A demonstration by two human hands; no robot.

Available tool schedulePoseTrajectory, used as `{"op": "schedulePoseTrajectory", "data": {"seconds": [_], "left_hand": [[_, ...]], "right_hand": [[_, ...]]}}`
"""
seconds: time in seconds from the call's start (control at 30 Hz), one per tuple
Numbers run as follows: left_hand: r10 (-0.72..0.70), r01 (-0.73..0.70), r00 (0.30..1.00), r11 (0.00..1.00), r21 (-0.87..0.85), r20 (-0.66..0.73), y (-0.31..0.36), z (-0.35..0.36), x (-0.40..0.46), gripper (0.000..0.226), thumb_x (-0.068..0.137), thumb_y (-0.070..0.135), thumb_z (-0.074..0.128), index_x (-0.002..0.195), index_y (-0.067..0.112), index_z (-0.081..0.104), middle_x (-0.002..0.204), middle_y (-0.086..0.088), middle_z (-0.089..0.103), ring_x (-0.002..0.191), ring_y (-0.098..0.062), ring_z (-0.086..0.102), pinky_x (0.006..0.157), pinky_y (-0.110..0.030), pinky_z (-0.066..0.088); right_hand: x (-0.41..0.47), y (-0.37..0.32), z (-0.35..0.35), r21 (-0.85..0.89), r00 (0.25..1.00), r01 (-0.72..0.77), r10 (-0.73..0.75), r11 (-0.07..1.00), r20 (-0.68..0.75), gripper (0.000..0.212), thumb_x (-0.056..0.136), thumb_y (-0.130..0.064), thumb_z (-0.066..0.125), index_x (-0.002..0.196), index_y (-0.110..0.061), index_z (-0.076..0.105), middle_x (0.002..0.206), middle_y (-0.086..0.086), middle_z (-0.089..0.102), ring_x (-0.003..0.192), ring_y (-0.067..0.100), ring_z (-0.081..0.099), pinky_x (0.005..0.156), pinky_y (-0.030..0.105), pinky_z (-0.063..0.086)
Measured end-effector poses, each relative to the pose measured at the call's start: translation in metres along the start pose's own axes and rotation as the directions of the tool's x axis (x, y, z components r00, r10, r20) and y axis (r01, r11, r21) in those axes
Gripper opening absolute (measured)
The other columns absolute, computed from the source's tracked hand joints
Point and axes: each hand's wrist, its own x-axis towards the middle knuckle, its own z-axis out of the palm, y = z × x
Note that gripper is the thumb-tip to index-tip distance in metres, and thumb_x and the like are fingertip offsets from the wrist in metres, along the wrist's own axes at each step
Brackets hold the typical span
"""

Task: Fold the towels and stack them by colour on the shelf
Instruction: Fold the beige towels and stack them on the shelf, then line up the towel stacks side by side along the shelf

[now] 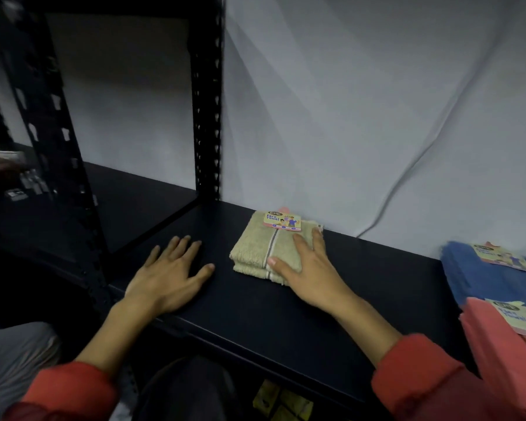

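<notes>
One folded beige towel (264, 250), with one printed label (283, 220) on its far edge, lies flat on the black shelf (362, 287) near the white backdrop (346, 101), to the right of the shelf's upright post (207, 117). The right hand (304, 265) rests palm-down on the beige towel's right side with fingers straight and spread, gripping nothing; the left hand (170, 268) lies flat on the shelf left of the beige towel, fingers spread, holding nothing. Well right of the beige towel, one blue towel (483, 278) and one coral towel (498, 354), each with one label, lie at the frame's edge.
</notes>
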Motion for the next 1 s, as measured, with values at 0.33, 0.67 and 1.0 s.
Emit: {"op": "schedulePoseTrajectory", "data": {"seconds": [0.33, 0.67, 1.0], "left_hand": [[-0.015, 0.013, 0.998, 0.999, -0.034, -0.069, 0.003, 0.002, -0.001, 0.086, 0.096, 0.074, 0.017, 0.163, 0.023, 0.002, 0.17, 0.009, -0.006, 0.153, -0.005, -0.015, 0.127, -0.035, -0.007], [-0.017, 0.013, 0.996, 0.999, -0.05, -0.083, -0.003, 0.004, 0.005, 0.087, 0.095, 0.076, 0.015, 0.163, 0.024, 0.001, 0.169, 0.009, -0.009, 0.153, -0.005, -0.017, 0.126, -0.035, -0.009], [-0.023, 0.021, 0.999, 0.999, -0.049, -0.046, -0.003, 0.0, 0.004, 0.087, 0.095, 0.076, 0.017, 0.163, 0.025, 0.002, 0.17, 0.009, -0.005, 0.154, -0.005, -0.014, 0.126, -0.035, -0.008]], "right_hand": [[0.12, -0.061, 0.079, -0.075, 0.997, 0.054, -0.057, 0.996, -0.052, 0.088, 0.094, -0.067, 0.046, 0.158, -0.014, 0.019, 0.165, 0.021, -0.01, 0.152, 0.038, -0.014, 0.125, 0.051, 0.009], [0.136, -0.083, 0.092, 0.332, 0.976, 0.105, -0.034, 0.938, -0.215, 0.083, 0.087, -0.058, 0.065, 0.154, -0.028, 0.029, 0.166, 0.008, 0.004, 0.155, 0.022, 0.001, 0.125, 0.041, 0.015], [0.106, -0.07, 0.064, 0.225, 0.98, 0.121, -0.081, 0.967, -0.18, 0.062, 0.1, -0.045, 0.054, 0.154, -0.024, 0.032, 0.162, 0.002, 0.029, 0.152, 0.019, 0.02, 0.123, 0.041, 0.02]]}}
